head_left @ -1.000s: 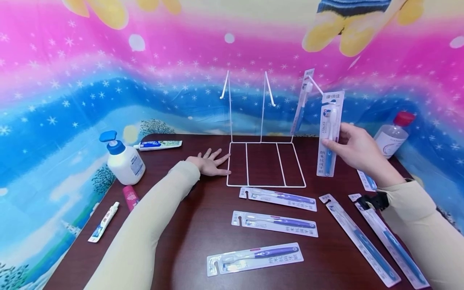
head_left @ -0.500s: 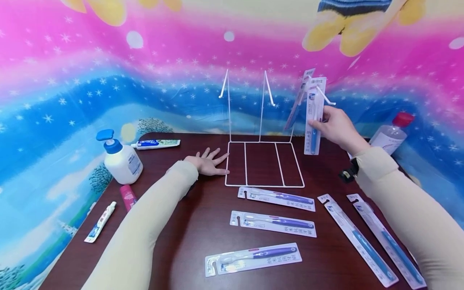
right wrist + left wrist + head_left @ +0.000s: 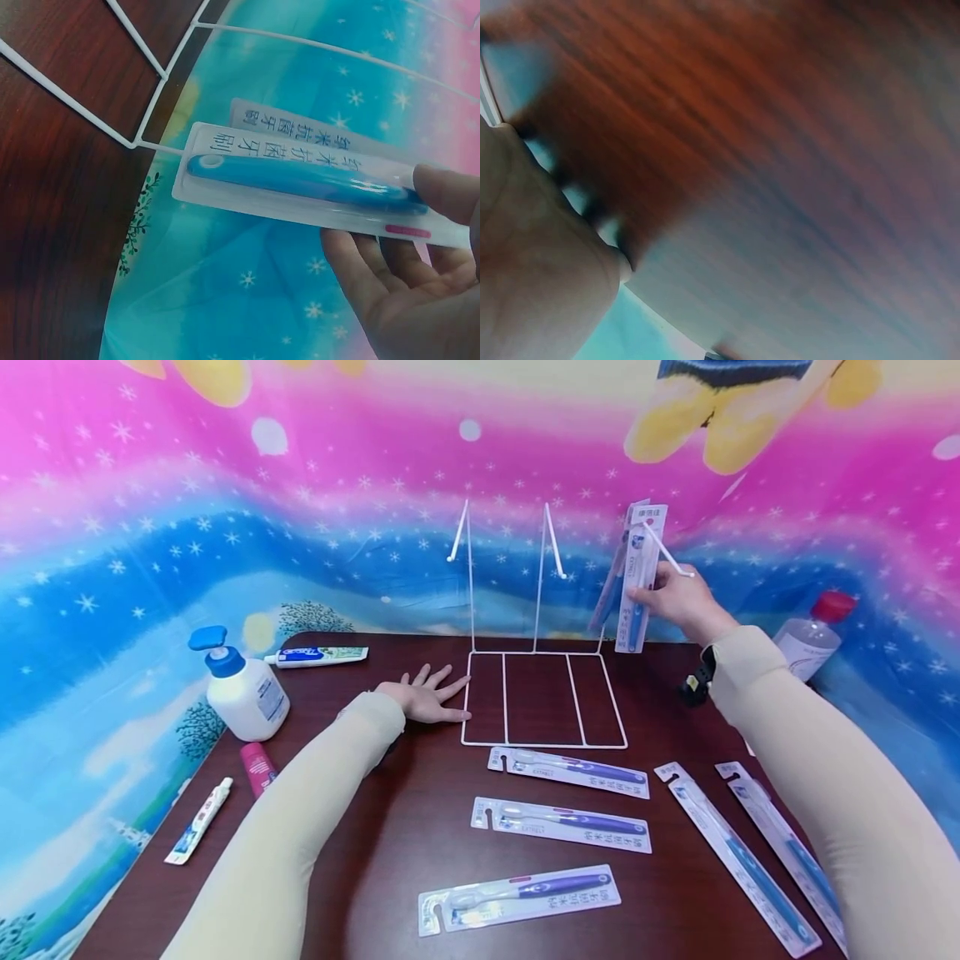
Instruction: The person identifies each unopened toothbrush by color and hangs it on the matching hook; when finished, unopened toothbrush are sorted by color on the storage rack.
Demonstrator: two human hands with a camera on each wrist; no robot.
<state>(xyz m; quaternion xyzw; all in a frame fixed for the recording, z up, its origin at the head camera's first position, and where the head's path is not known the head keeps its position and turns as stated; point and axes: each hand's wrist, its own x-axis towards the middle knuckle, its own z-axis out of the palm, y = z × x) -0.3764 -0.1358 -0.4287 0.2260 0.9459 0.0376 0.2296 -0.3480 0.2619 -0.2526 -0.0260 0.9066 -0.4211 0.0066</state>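
Observation:
A white wire rack [image 3: 543, 745] with three hooks stands on the dark table. My right hand [image 3: 686, 602] pinches a packaged blue toothbrush [image 3: 637, 581], held upright at the right hook [image 3: 667, 552], which passes in front of the top of its card. In the right wrist view, the thumb [image 3: 446, 191] lies over the pack and the fingers are beneath. Just behind, a second packaged toothbrush [image 3: 285, 124] hangs on the rack. My left hand [image 3: 426, 697] lies spread on the table, fingertips at the left side of the rack's base. The left wrist view shows mostly blurred tabletop beside that hand.
Several packaged toothbrushes lie in front of the rack: purple ones [image 3: 562, 827] and blue ones [image 3: 738, 860]. A pump bottle [image 3: 251, 697], toothpaste tubes [image 3: 318, 657] and a pink tube [image 3: 258, 768] are at left. A red-capped bottle [image 3: 806, 647] stands at back right.
My right hand has carried the toothbrush pack leftward, up and back along the right hook, close to the pack hanging behind. The left hand has stayed at the rack's base.

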